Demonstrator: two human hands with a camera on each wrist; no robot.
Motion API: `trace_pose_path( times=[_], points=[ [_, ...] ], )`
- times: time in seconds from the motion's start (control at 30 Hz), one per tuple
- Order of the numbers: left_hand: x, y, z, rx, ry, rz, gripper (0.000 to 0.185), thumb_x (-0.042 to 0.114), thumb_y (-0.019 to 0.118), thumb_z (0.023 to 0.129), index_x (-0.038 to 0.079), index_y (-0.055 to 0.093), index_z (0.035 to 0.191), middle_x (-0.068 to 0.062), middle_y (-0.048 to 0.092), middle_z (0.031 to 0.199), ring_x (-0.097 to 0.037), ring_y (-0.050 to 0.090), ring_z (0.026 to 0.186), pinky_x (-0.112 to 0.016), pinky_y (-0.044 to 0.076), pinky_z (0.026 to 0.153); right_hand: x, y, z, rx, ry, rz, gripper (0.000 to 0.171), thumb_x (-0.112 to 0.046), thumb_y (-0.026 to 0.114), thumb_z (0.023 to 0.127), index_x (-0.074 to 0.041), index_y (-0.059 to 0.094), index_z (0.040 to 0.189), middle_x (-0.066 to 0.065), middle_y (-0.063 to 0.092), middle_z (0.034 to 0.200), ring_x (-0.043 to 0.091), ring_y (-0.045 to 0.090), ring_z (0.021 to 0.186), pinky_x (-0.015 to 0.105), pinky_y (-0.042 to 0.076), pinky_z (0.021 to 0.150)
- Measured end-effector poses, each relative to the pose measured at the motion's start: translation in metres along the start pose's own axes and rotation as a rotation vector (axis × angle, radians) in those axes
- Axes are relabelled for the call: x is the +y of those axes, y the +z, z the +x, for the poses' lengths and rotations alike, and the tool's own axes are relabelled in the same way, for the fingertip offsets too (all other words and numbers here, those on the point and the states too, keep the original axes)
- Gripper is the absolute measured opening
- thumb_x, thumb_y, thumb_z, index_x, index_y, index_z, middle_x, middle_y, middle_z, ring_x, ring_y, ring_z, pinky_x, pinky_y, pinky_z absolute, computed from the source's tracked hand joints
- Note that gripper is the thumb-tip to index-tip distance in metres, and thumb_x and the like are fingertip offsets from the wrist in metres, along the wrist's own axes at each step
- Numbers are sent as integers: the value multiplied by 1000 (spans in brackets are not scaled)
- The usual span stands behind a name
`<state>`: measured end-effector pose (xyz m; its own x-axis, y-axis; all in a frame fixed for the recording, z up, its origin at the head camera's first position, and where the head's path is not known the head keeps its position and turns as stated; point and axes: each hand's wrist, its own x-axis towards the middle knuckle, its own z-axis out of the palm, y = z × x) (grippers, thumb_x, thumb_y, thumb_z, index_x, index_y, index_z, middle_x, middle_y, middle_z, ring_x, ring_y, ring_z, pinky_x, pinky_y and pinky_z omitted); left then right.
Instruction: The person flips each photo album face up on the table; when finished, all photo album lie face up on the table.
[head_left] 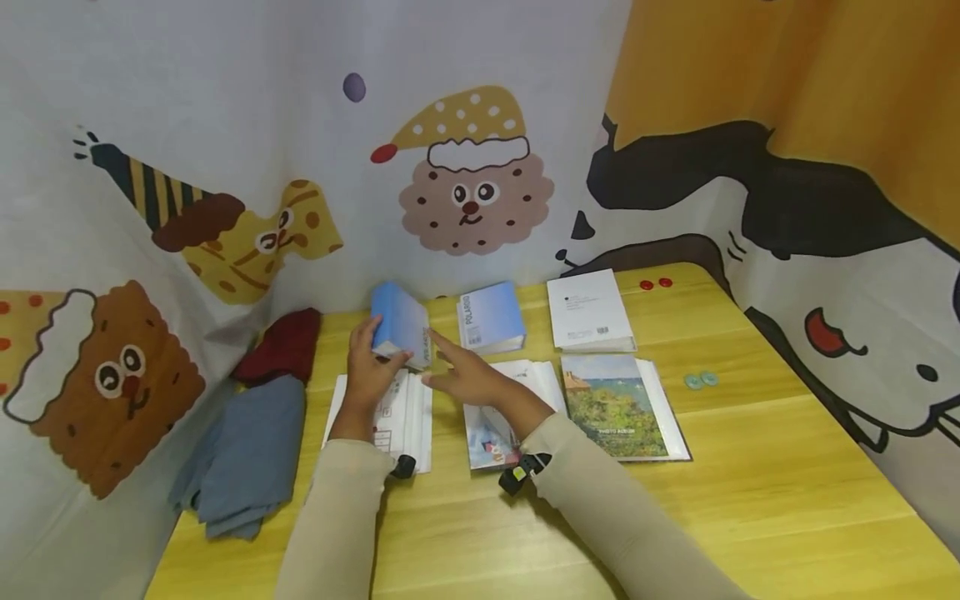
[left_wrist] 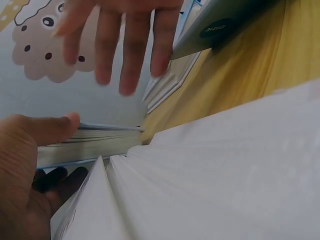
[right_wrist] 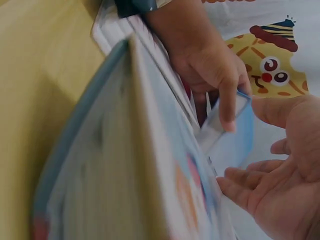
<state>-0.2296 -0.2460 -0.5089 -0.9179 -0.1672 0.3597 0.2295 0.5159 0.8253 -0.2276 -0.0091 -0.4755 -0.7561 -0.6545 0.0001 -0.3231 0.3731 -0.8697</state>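
Blue album in left hand, far cover hidden, right hand beside

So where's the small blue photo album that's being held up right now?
In the head view, the blue album is gripped by the left hand at table's back left, beside the Polaroid album.

Lighting is pretty even and bright in the head view, soft and from above, with only faint shadows under the sleeves on the desk. No real glare, just a mild sheen on the wood. The edges bend a bit, wide-lens style. Both wrist views are way worse: everything sits too close to focus. In the left wrist view the fingers smear, and in the right wrist view the nearest book is mush and darker.
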Motion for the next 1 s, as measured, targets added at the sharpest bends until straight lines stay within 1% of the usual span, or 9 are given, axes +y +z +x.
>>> trace_pose_path(
  times=[0.03,0.13,0.27,0.33,0.47,0.57,0.7,0.87,1.0],
  points=[
    [1,0,1,7,-10,8,91,5,90,84,0,45,162,-34,36,167,-57,39,155,-68,35,129,0,-4,-4,6,-4,10,90,-37,65,111,-32,6,178,6,15,185,36,34,166,57,40,130],
    [3,1,2,12,-63,16,91,6,91,84,2,45,163,-30,33,171,-55,35,159,-65,29,133,0,-15,-17,33,-32,13,88,-33,66,111,-24,9,178,8,15,185,36,31,167,59,39,130],
    [7,1,3,-14,-129,35,90,8,89,87,5,44,165,-26,29,176,-52,29,164,-62,24,136,1,-28,-33,88,-63,-20,86,-28,66,111,-12,13,177,13,15,185,38,28,168,61,39,129],
    [8,1,4,-32,-154,41,90,10,88,88,7,43,165,-24,28,177,-50,28,165,-60,23,137,1,-35,-41,113,-66,-41,86,-25,67,110,-9,15,176,14,14,185,39,25,169,63,38,130],
    [5,2,6,-53,-199,62,90,11,87,90,10,41,167,-22,28,177,-46,27,166,-57,22,138,5,-47,-54,134,-50,-119,85,-28,67,110,-9,18,176,17,10,185,41,16,171,66,27,134],
    [2,1,5,-65,-189,94,89,12,85,92,8,38,168,-23,28,177,-45,29,165,-56,23,138,10,-56,-63,155,-23,-166,83,-31,67,109,-11,21,176,19,10,185,43,13,171,68,20,135],
    [3,0,4,-87,-156,135,88,12,83,94,6,36,168,-26,27,176,-47,29,164,-59,23,137,20,-66,-69,211,1,-184,81,-28,67,109,-7,24,174,24,11,183,48,15,169,71,21,134],
    [2,3,3,-86,-136,142,85,10,84,94,5,39,166,-27,28,174,-47,31,163,-59,25,137,38,-74,-69,278,58,-194,79,-26,68,108,-4,27,172,28,10,182,52,18,167,73,27,131],
    [2,7,2,-81,-116,180,83,11,83,94,4,40,165,-27,28,174,-47,31,162,-58,26,136,50,-74,-65,297,100,-147,80,-24,68,107,-5,26,173,26,8,183,52,18,167,72,25,132]
  ],
)
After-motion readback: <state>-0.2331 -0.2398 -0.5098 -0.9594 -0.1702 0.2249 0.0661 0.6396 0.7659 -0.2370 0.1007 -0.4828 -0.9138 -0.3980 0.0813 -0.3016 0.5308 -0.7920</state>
